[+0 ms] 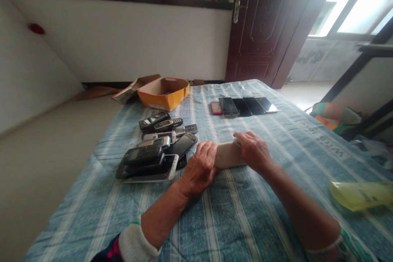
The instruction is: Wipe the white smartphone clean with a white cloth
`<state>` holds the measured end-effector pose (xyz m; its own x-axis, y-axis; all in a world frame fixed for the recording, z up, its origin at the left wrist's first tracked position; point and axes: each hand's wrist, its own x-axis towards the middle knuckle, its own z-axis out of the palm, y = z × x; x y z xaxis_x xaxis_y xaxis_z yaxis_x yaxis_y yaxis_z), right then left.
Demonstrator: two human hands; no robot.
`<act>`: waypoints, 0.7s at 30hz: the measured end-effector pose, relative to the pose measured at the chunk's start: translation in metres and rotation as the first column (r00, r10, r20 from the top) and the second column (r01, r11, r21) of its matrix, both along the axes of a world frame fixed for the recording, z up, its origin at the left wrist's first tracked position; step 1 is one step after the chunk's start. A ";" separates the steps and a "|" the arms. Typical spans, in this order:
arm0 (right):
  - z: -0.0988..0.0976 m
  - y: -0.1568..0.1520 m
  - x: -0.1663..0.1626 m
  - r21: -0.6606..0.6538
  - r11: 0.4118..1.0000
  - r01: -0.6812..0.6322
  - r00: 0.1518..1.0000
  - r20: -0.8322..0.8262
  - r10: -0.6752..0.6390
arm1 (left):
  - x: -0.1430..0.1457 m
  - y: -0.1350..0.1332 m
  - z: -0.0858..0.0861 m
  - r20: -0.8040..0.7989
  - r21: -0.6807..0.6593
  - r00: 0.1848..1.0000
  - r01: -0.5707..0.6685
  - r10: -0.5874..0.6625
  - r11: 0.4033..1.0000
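A pale, light-backed smartphone is between my hands, just above or on the striped blue cloth. My left hand grips its left end, fingers wrapped over the edge. At its right end my right hand is closed, fingertips bent at the phone's far upper corner; what exactly they pinch is hidden. To the left lies a heap of old mobile phones, among them a black keypad phone and a white-edged smartphone. Farther off, several dark smartphones lie in a row beside a small pink-edged phone.
An orange cardboard box with its flap open stands at the table's far left edge. A yellow translucent item lies at the right. Blue striped cloth covers the table. Behind are a dark red door and a window ledge holding bottles.
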<state>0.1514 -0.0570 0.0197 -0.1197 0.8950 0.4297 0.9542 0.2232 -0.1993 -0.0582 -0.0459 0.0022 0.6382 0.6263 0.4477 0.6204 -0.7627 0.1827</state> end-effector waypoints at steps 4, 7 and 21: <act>-0.007 -0.001 -0.020 0.080 0.983 -0.164 0.986 0.007 0.164 | 0.002 0.000 -0.003 0.002 0.057 1.000 -0.025 0.025 0.998; -0.008 -0.001 -0.026 0.109 0.968 -0.226 0.973 -0.014 0.229 | 0.003 -0.001 -0.002 0.004 0.064 0.999 -0.046 0.046 0.997; 0.002 -0.002 -0.010 0.018 0.992 -0.126 0.992 0.005 0.126 | 0.003 -0.002 -0.001 -0.007 0.110 1.000 -0.003 0.004 0.994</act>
<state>0.1418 -0.0586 0.0220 -0.2326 0.8645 0.4455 0.9188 0.3455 -0.1907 -0.0556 -0.0474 0.0009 0.6396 0.5759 0.5092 0.6239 -0.7758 0.0937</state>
